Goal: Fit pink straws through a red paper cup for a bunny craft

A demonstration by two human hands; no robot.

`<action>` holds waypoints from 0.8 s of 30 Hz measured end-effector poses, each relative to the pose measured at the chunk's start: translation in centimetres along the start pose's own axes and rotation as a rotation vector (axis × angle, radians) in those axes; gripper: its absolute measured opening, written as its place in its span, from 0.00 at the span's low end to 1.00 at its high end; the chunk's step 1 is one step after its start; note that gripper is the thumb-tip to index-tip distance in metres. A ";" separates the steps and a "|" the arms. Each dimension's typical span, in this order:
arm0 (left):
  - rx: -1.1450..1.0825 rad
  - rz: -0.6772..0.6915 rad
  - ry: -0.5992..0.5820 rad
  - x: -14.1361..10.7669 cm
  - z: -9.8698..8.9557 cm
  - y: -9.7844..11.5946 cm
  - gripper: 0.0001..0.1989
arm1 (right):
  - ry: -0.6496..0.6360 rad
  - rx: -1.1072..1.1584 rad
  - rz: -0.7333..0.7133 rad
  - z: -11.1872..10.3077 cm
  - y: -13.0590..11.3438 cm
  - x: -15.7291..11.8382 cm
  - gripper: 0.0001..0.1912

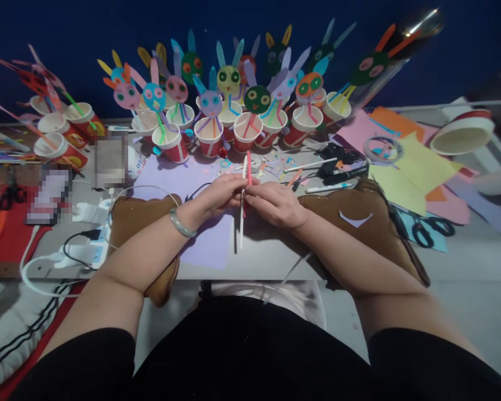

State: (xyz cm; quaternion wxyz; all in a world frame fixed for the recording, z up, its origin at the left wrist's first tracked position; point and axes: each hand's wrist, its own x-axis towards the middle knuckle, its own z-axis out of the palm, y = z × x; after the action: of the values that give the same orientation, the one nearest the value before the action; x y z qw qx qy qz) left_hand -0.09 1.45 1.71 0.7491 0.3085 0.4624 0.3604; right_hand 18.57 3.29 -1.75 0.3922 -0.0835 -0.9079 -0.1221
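White stick (pixel 241 231) and pink stick (pixel 249 160): over table (pixel 254 268) | left hand (pixel 226 194): pinching both, apparently, fingertips partly hidden | right hand (pixel 278 205): fingers closed on pink stick, its middle covered

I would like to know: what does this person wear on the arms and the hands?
Both arms have black sleeves, ending above the elbows. A smooth, pale grey-green bangle circles the left wrist. Neither the left hand nor the right hand wears a glove.

One stick (pixel 241 223) is white, the other stick (pixel 249 166) pink, the wall (pixel 67 28) dark blue.
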 end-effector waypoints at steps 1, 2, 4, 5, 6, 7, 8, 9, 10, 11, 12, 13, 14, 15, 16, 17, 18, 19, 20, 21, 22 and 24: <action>-0.012 -0.004 0.022 0.0 0.1 0.0 0.09 | -0.003 0.001 -0.004 0.1 0.0 0.0 0.11; -0.025 -0.002 0.038 0.0 0.1 0.0 0.09 | -0.002 0.004 -0.010 0.1 0.0 0.0 0.11; -0.041 -0.003 0.046 0.2 0.1 -0.1 0.10 | -0.006 0.016 -0.021 0.3 0.0 -0.1 0.11; -0.046 -0.008 0.039 0.3 0.1 -0.2 0.10 | -0.019 0.034 -0.023 0.4 0.0 -0.2 0.11; -0.051 -0.014 0.027 0.4 0.0 -0.2 0.10 | -0.035 0.066 -0.015 0.6 0.0 -0.3 0.11; -0.059 -0.019 0.012 0.5 0.0 -0.3 0.09 | -0.055 0.112 0.005 0.8 0.0 -0.5 0.12; -0.067 -0.018 -0.002 0.5 -0.1 -0.5 0.08 | -0.076 0.164 0.036 1.0 -0.1 -0.6 0.12; -0.073 -0.008 -0.015 0.6 -0.1 -0.6 0.06 | -0.098 0.213 0.070 1.3 -0.2 -0.7 0.12; -0.076 0.010 -0.025 0.6 -0.2 -0.8 0.05 | -0.119 0.254 0.104 1.5 -0.3 -0.8 0.11; -0.077 0.029 -0.028 0.6 -0.2 -0.9 0.04 | -0.140 0.283 0.130 1.7 -0.4 -0.8 0.12; -0.073 0.049 -0.025 0.5 -0.3 -1.1 0.03 | -0.161 0.301 0.144 1.8 -0.5 -0.9 0.12; -0.065 0.067 -0.019 0.5 -0.3 -1.2 0.03 | -0.175 0.310 0.150 1.9 -0.5 -0.8 0.12; -0.056 0.084 -0.009 0.5 -0.3 -1.3 0.03 | -0.172 0.316 0.159 1.9 -0.6 -0.8 0.12; -0.051 0.101 0.003 0.5 -0.4 -1.3 0.03 | -0.146 0.322 0.179 1.9 -0.6 -0.7 0.11; -0.049 0.117 0.015 0.5 -0.4 -1.2 0.03 | -0.101 0.327 0.220 1.9 -0.6 -0.6 0.11; -0.051 0.129 0.021 0.5 -0.4 -1.0 0.03 | -0.041 0.327 0.287 1.8 -0.6 -0.5 0.10; -0.053 0.129 0.023 0.5 -0.3 -0.8 0.03 | 0.031 0.325 0.380 1.7 -0.5 -0.3 0.09; -0.052 0.116 0.020 0.4 -0.3 -0.6 0.03 | 0.102 0.325 0.495 1.5 -0.4 -0.2 0.09; -0.045 0.091 0.013 0.3 -0.2 -0.3 0.03 | 0.159 0.338 0.623 1.5 -0.3 0.0 0.10; -0.031 0.056 0.000 0.2 -0.1 -0.1 0.04 | 0.200 0.369 0.754 1.4 -0.2 0.2 0.13; -0.011 0.019 -0.017 0.1 0.0 0.0 0.04 | 0.226 0.426 0.877 1.3 -0.1 0.4 0.16; 0.033 -0.042 -0.077 -0.2 0.2 0.2 0.06 | 0.222 0.628 1.079 1.2 0.1 0.8 0.22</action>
State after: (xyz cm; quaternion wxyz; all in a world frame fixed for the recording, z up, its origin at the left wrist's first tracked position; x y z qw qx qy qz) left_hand -0.05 1.34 2.00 0.7684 0.3249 0.4454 0.3249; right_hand 17.22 3.74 -1.88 0.4961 -0.3970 -0.6846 0.3572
